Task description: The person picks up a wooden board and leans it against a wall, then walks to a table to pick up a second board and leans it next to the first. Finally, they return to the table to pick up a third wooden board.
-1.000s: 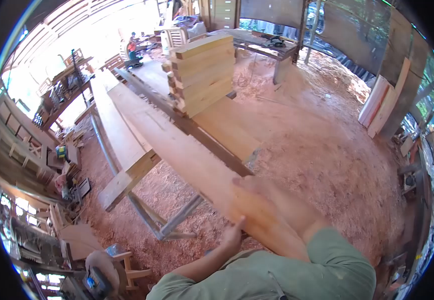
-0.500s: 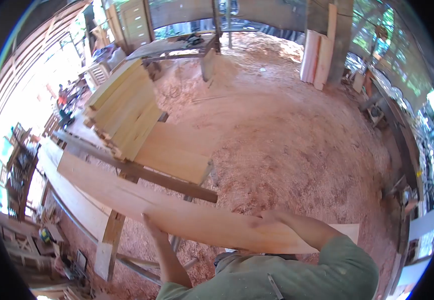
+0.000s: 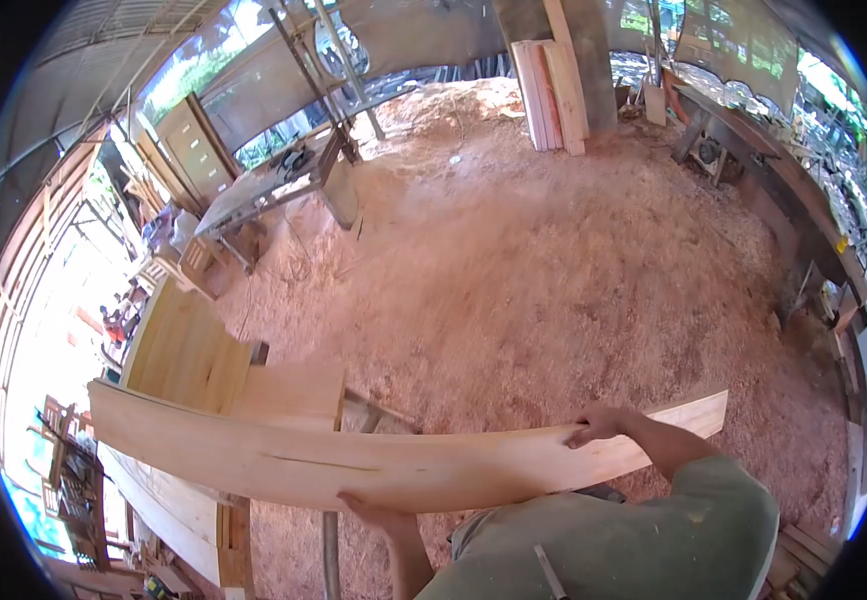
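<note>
A long pale wooden board (image 3: 474, 468) stretches across the front of my body, its broad face turned up toward me, with a dark streak left of its middle. My left hand (image 3: 374, 512) grips its lower edge near the middle, the fingers partly hidden by the wood. Over the upper edge, toward the right end, my right hand (image 3: 599, 424) is wrapped round the board. Behind the board's left part stand joined yellowish planks (image 3: 189, 345), with a flat panel (image 3: 289, 392) beside them.
Sawdust covers the ground (image 3: 514, 280). A low table (image 3: 254, 200) stands at the back left. Upright planks (image 3: 551, 95) lean by a post at the back. A long dark bench (image 3: 764, 165) runs along the right. Another pale board (image 3: 169, 505) lies at the lower left.
The view has swung to the right. The held board has risen and tilted, now covering part of the stacked planks, and its broad face shows more. Both hands still hold it.
</note>
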The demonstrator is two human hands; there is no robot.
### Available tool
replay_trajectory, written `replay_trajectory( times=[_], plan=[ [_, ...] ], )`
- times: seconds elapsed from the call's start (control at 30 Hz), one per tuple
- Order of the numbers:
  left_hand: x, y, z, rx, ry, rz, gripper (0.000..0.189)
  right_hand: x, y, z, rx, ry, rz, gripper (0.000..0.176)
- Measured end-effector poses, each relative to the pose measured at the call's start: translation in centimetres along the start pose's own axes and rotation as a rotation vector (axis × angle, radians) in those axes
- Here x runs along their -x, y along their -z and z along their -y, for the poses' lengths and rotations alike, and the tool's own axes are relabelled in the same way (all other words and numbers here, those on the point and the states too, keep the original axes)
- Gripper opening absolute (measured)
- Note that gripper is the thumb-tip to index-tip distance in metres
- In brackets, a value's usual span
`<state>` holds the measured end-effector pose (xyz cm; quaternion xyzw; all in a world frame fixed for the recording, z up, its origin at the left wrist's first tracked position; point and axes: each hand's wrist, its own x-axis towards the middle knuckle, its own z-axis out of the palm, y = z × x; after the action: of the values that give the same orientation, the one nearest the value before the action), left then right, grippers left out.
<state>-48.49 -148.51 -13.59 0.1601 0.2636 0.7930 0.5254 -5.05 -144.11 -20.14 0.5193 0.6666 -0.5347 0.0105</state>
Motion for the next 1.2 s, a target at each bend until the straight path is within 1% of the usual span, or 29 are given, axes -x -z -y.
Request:
replay_trajectory(
  times=[0.07, 0.13, 0.2, 0.23, 0.33, 0.4, 0.43, 0.5, 0.53, 0.57, 0.63, 0.67, 0.7, 0.73, 0.77, 0.8, 0.83, 0.87, 0.9, 0.97, 1.0, 1.03, 1.1, 1.13, 1.2],
  plan=[
    [-2.0, -3.1, 3.0, -0.008, 0.011, 0.034, 0.074, -0.5, 1.9, -2.4, 0.014, 0.075, -0.224, 0.058],
    [-2.9, -5.8, 5.2, -0.030, 0.041, 0.047, 0.074, -0.1, 4.6, -4.2, -0.006, 0.062, -0.232, 0.057],
    [-3.9, -9.2, 7.8, -0.105, -0.023, 0.103, 0.074, 0.7, 6.6, -5.9, -0.061, 0.038, -0.283, 0.056],
    [-4.1, -10.5, 9.1, -0.104, -0.011, 0.109, 0.074, 1.3, 7.5, -6.7, -0.067, 0.029, -0.291, 0.056],
    [-6.2, -14.3, 13.4, -0.095, -0.006, 0.154, 0.072, 2.6, 10.6, -8.7, -0.131, 0.004, -0.386, 0.053],
    [-8.1, -16.5, 16.7, -0.067, 0.008, 0.184, 0.072, 2.8, 12.5, -10.6, -0.157, 0.043, -0.506, 0.056],
    [-9.1, -17.5, 18.3, -0.067, 0.032, 0.188, 0.072, 2.9, 13.6, -11.6, -0.167, 0.023, -0.516, 0.056],
    [-11.0, -20.6, 22.3, -0.133, 0.039, 0.209, 0.072, 2.7, 17.0, -13.6, -0.183, -0.047, -0.510, 0.054],
    [-12.1, -22.0, 24.4, -0.115, 0.053, 0.213, 0.072, 3.0, 18.6, -14.0, -0.196, -0.044, -0.557, 0.053],
    [-13.4, -23.8, 26.9, -0.113, 0.055, 0.210, 0.072, 2.5, 20.0, -15.9, -0.180, -0.060, -0.577, 0.053],
    [-16.6, -26.6, 32.5, -0.074, 0.066, 0.216, 0.072, 1.1, 23.4, -20.1, -0.262, -0.089, -0.636, 0.052],
    [-18.3, -27.7, 35.2, -0.017, 0.139, 0.269, 0.070, 1.8, 26.0, -20.0, -0.295, -0.106, -0.645, 0.049],
    [-20.2, -29.5, 38.4, 0.051, 0.209, 0.326, 0.069, 2.0, 28.3, -21.1, -0.340, -0.094, -0.674, 0.050],
    [-21.7, -32.4, 41.4, 0.074, 0.222, 0.330, 0.069, 2.2, 31.5, -22.1, -0.337, -0.142, -0.743, 0.052],
    [-22.7, -34.7, 43.8, 0.016, 0.258, 0.280, 0.068, 2.4, 32.6, -22.7, -0.364, -0.201, -0.791, 0.053],
    [-23.4, -36.6, 46.0, -0.049, 0.299, 0.227, 0.067, 3.2, 34.3, -23.7, -0.351, -0.254, -0.781, 0.054],
    [-24.4, -38.3, 48.7, -0.049, 0.323, 0.225, 0.067, 4.5, 37.5, -23.5, -0.324, -0.297, -0.784, 0.054],
    [-25.8, -40.1, 51.4, 0.005, 0.360, 0.287, 0.067, 5.6, 39.7, -23.6, -0.287, -0.275, -0.841, 0.054],
    [-27.0, -42.2, 53.2, 0.054, 0.391, 0.352, 0.066, 6.5, 42.1, -22.9, -0.295, -0.281, -0.849, 0.054],
    [-28.0, -47.2, 56.8, 0.020, 0.424, 0.341, 0.065, 7.6, 46.9, -22.0, -0.191, -0.358, -0.845, 0.049],
    [-28.5, -49.7, 58.8, -0.005, 0.450, 0.323, 0.065, 6.4, 48.9, -21.4, -0.112, -0.399, -0.975, 0.052],
    [-29.1, -51.7, 61.0, -0.010, 0.452, 0.336, 0.065, 5.3, 51.0, -21.6, -0.122, -0.396, -0.985, 0.052],
    [-30.6, -54.4, 65.5, 0.007, 0.506, 0.376, 0.069, 3.5, 54.9, -22.9, -0.026, -0.462, -1.144, 0.054],
    [-31.2, -55.7, 67.5, 0.022, 0.502, 0.375, 0.069, 3.2, 56.7, -24.2, -0.010, -0.461, -1.148, 0.054],
    [-32.9, -58.7, 71.9, -0.023, 0.619, 0.361, 0.069, 1.5, 59.6, -27.5, -0.091, -0.558, -1.180, 0.058]
  ],
)
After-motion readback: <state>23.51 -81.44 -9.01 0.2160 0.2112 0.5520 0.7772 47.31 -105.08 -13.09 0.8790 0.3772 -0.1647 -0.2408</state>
